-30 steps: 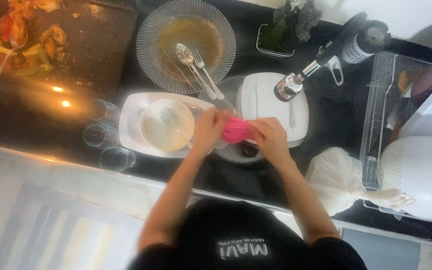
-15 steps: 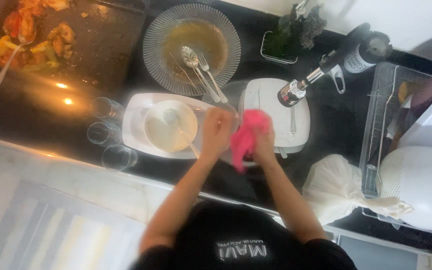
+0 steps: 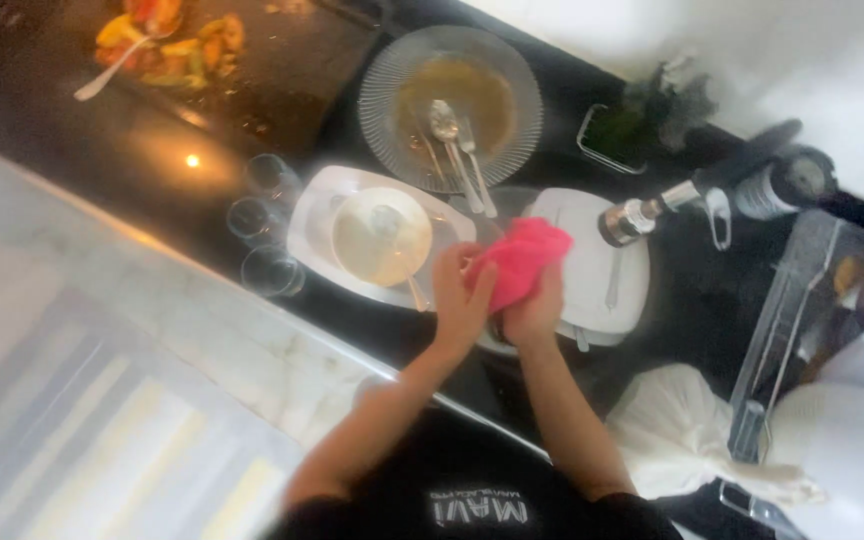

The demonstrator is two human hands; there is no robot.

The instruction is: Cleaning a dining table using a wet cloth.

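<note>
We note both hands gripping the pink cloth [image 3: 518,262]: left hand [image 3: 460,300] with fingers curled on its left edge, right hand [image 3: 537,312] pinching from below. The cloth's long axis runs up-right, over the white square plate [image 3: 624,262]. White tray with bowl [image 3: 384,236] crowds the left; the near table [image 3: 372,330] edge lies open.

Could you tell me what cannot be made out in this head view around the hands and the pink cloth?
- What lies under the pink cloth: hidden by it and the right hand.
- Left hand fingers: motion-blurred, grip unclear.
- Dish rack: contents blurred, cut by the right edge.
</note>
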